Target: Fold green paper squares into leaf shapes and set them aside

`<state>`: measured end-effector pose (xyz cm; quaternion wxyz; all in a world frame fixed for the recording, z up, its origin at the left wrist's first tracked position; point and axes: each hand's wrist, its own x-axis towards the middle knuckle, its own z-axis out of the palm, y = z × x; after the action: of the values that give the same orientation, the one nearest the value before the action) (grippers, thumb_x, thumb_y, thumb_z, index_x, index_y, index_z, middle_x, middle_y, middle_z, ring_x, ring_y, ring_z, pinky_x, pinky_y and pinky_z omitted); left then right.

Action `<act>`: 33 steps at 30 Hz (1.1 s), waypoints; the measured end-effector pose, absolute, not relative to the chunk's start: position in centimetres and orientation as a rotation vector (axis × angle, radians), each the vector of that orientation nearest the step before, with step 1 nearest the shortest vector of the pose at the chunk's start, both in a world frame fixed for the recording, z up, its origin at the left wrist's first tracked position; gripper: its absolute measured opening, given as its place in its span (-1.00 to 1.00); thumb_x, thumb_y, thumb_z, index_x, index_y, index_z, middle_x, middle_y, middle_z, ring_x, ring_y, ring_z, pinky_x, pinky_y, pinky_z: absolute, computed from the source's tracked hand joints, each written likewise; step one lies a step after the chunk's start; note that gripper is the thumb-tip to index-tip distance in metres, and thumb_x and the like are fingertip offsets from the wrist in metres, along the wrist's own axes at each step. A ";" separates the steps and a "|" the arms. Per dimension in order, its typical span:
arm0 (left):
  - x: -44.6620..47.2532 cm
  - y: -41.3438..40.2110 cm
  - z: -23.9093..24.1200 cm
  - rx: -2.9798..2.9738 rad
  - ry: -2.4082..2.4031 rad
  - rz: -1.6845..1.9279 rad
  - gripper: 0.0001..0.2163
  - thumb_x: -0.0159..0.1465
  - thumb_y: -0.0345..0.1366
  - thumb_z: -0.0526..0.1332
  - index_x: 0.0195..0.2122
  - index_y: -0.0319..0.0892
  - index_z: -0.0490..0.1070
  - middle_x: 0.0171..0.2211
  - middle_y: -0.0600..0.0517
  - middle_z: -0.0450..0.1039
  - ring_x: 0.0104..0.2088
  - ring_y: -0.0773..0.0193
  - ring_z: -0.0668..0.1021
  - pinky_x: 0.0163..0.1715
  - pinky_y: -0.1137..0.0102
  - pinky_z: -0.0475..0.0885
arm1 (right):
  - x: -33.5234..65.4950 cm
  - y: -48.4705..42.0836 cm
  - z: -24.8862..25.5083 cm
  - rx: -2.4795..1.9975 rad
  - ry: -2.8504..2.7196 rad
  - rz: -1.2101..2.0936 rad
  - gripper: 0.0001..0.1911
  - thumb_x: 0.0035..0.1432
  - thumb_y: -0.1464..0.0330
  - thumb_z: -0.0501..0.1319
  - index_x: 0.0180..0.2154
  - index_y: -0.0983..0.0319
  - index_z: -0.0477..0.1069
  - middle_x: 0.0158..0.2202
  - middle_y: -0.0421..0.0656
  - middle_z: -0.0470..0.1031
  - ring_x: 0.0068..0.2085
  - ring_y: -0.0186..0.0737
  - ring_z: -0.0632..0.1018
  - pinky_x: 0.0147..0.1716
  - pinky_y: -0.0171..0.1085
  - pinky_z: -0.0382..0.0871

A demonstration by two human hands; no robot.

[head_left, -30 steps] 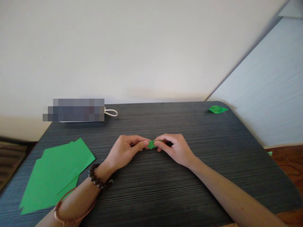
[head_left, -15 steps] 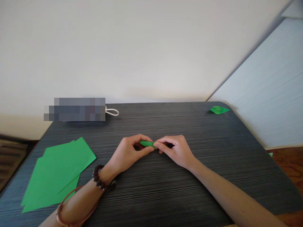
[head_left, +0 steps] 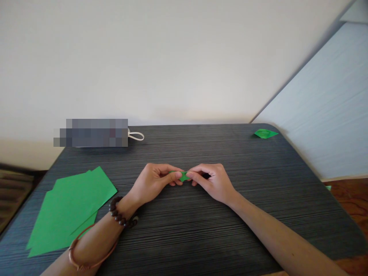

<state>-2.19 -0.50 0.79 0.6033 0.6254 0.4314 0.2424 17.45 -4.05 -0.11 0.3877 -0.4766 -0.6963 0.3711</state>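
Between my two hands, just over the middle of the table, is a small folded piece of green paper (head_left: 184, 176). My left hand (head_left: 155, 182) pinches its left end between thumb and fingers, which hide much of it. The right end is pinched by my right hand (head_left: 211, 180), its thumb on the near side. Only a short stretch of the paper shows between the two thumbs. A beaded bracelet and a copper-coloured bangle are on my left wrist and forearm.
Several flat green paper sheets (head_left: 69, 207) overlap on the dark table (head_left: 178, 237) at left. A folded green paper boat shape (head_left: 266, 133) stands at the far right corner. Back left, a blurred-out object (head_left: 94, 134) has a white loop (head_left: 136, 136). A wall (head_left: 172, 57) rises behind.
My left thumb and fingers have shifted their hold along the folded paper, covering its left end. The left wrist has moved slightly left. My right hand is almost unmoved.
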 end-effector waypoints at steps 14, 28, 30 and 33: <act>-1.1 -0.7 0.7 1.367 1.194 0.750 -0.69 0.13 -0.16 0.26 -0.17 -0.26 0.41 -0.40 -0.02 0.58 -0.43 0.26 0.60 -0.55 0.51 0.47 | 17.2 -4.3 -0.5 -1.253 -1.756 0.598 -0.86 0.12 0.35 0.23 -0.31 0.24 0.54 -0.51 -0.22 0.56 -0.56 -0.38 0.50 -0.51 -0.40 0.36; -1.4 -0.9 1.0 1.395 1.119 0.686 -0.67 0.18 -0.14 0.21 -0.12 -0.26 0.45 -0.37 0.00 0.59 -0.37 0.26 0.60 -0.33 0.44 0.52 | 16.9 -4.6 -0.6 -1.097 -2.031 0.405 -0.76 0.14 0.27 0.20 -0.18 0.25 0.46 -0.36 -0.16 0.55 -0.39 -0.33 0.54 -0.36 -0.36 0.39; -1.4 -1.0 1.2 1.417 1.114 0.669 -0.66 0.19 -0.16 0.20 -0.08 -0.26 0.44 -0.37 0.01 0.58 -0.36 0.26 0.59 -0.32 0.43 0.51 | 16.9 -4.8 -0.4 -1.106 -2.024 0.493 -0.74 0.14 0.23 0.19 -0.19 0.25 0.45 -0.36 -0.16 0.55 -0.38 -0.32 0.53 -0.35 -0.35 0.38; -1.5 -1.1 1.3 1.465 1.099 0.641 -0.65 0.18 -0.17 0.21 -0.06 -0.25 0.45 -0.33 0.00 0.58 -0.36 0.26 0.58 -0.33 0.42 0.50 | 16.8 -4.7 -0.1 -1.160 -1.971 0.604 -0.80 0.16 0.24 0.17 -0.29 0.22 0.46 -0.42 -0.21 0.53 -0.43 -0.37 0.49 -0.37 -0.38 0.34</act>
<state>-1.51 -1.14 1.30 0.5654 0.6228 0.4671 0.2726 16.81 -4.73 -0.08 0.3784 -0.4537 -0.7714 0.2365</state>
